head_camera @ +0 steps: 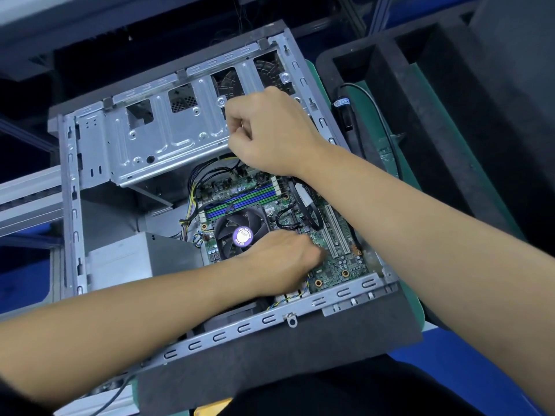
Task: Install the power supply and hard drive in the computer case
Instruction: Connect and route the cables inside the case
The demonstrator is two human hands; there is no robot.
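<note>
Lying open on its side on a green mat [372, 121] over the surface: computer case [75, 187], side panel off, interior facing up. Sitting in the lower left corner of the case, against the near frame rail: power supply [132, 259], a plain grey metal box, partly covered by the left forearm. Spanning the upper part of the case: drive cage [156, 139], bare stamped steel with cut-outs; no hard drive identifiable through them.

Reaching in from the right and hovering over the right end of the drive cage: right hand [270, 130], fingers [237, 121] curling tightly into a fist, thumb tucked against them, apparently pinching something small and pale, too small to name. Trailing out from beneath that hand toward the board: bundle of black and yellow cables [207, 172].

Crossing the case from the lower left and resting on the motherboard [336, 265] just right of the CPU fan [237, 235]: left hand [282, 256], fingers pointing down and curling toward the board, tips hidden, so whether holding anything cannot be told.

Showing between the two hands: blue and green memory slots [240, 199], and white expansion slots [336, 232] beside the right forearm. Standing to the right of the mat: black foam tray [420, 100].
</note>
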